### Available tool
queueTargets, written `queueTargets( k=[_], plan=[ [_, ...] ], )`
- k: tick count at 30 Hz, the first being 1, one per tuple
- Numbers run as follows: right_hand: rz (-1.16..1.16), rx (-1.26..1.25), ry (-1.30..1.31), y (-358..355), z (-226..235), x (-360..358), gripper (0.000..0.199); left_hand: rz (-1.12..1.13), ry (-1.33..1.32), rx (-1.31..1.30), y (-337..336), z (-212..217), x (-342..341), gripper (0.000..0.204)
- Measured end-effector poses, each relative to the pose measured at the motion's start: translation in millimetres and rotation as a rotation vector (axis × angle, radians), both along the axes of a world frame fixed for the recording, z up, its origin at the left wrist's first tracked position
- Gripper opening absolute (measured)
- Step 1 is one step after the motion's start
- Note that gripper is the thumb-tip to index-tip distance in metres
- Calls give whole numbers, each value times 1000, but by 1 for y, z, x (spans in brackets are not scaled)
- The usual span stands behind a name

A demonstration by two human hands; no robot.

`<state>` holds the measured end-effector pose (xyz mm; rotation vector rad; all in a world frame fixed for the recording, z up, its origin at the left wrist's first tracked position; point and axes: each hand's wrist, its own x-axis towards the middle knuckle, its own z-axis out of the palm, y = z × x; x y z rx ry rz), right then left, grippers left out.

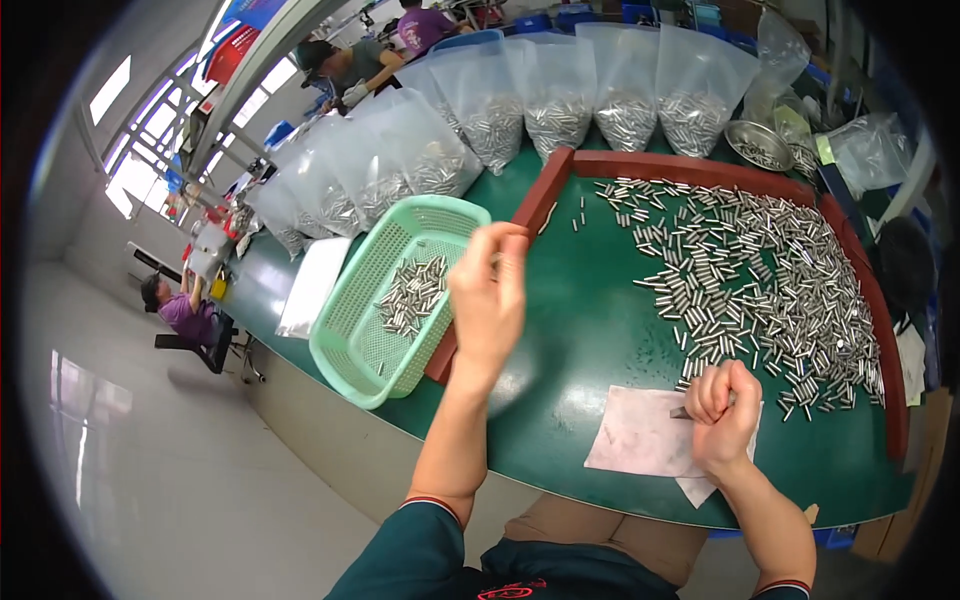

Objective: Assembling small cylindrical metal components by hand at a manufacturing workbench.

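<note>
On the green desk (590, 330) a big heap of metal pins (760, 280) inside the red frame (640, 165) lies unsorted, while the green basket (345, 335) holds only a small batch, so I'd judge most work remains. Left hand (490, 290) hovers beside the basket, fingers pinched, contents unclear; right hand (722, 410) is fisted around a pin above the paper sheet (640, 435).

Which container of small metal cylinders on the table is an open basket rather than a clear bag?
The mint-green plastic basket by the left hand. It is latticed, rectangular and open-topped; the others behind it are clear plastic bags standing upright.
</note>
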<state>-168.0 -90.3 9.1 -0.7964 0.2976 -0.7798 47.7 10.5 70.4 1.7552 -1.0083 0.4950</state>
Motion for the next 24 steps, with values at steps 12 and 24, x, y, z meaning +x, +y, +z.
queueTargets(
  k=[12, 24],
  plan=[
    [-28, -11, 24, 0, 3, -3, 40, 12, -288, 290, -11, -26, 22, 27],
    [-6, -5, 35, 0, 3, 1, 39, -657, -311, 484, -61, -75, -51, 32]
  ],
)
